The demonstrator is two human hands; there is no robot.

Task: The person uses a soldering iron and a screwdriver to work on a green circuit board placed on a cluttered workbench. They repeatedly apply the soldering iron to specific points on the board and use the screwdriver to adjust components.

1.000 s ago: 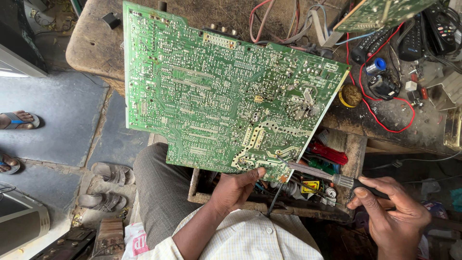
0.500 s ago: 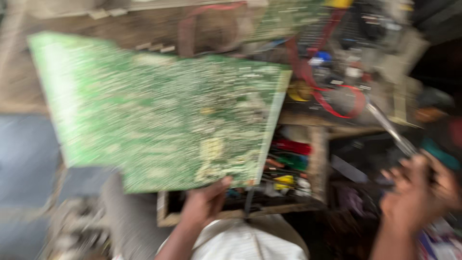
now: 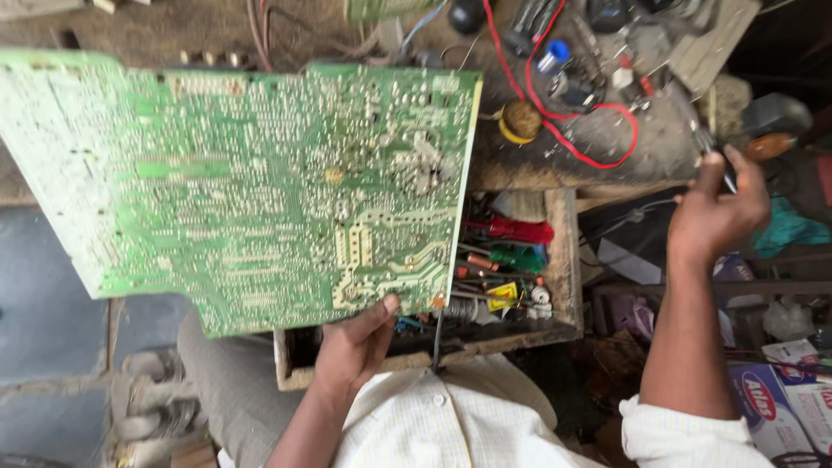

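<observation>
- Board (image 3: 251,186): one large green circuit board, solder side up, held roughly flat above the lap, spreading up and left of the left hand (image 3: 355,347).
- Left hand: closed on the board's near edge, thumb on top, fingers hidden under it.
- Versus 1.0 s ago: the board sat tilted with a corner toward the bench; it now lies squarer and fills more of the view. Grip point on the near edge is unchanged.
- Right hand (image 3: 715,212): was low, beside the left hand, over the drawer; it is now raised, well right of the board, at the bench edge.
- Right hand closed around one thin dark tool (image 3: 704,143), metal tip pointing up toward the bench. Cannot tell the tool type.
- Surface: worn wooden bench (image 3: 598,152) beyond both hands, cluttered; one looping red wire (image 3: 598,117), one yellow-rimmed spool (image 3: 518,121) between board and right hand.
- One open wooden drawer (image 3: 563,269) just right of the left hand, holding coloured-handle tools; count unclear.
- Floor: grey slabs (image 3: 52,347) left of the left hand; two sandals (image 3: 147,403) below the board.
- Boxes (image 3: 784,394) under the right forearm.
</observation>
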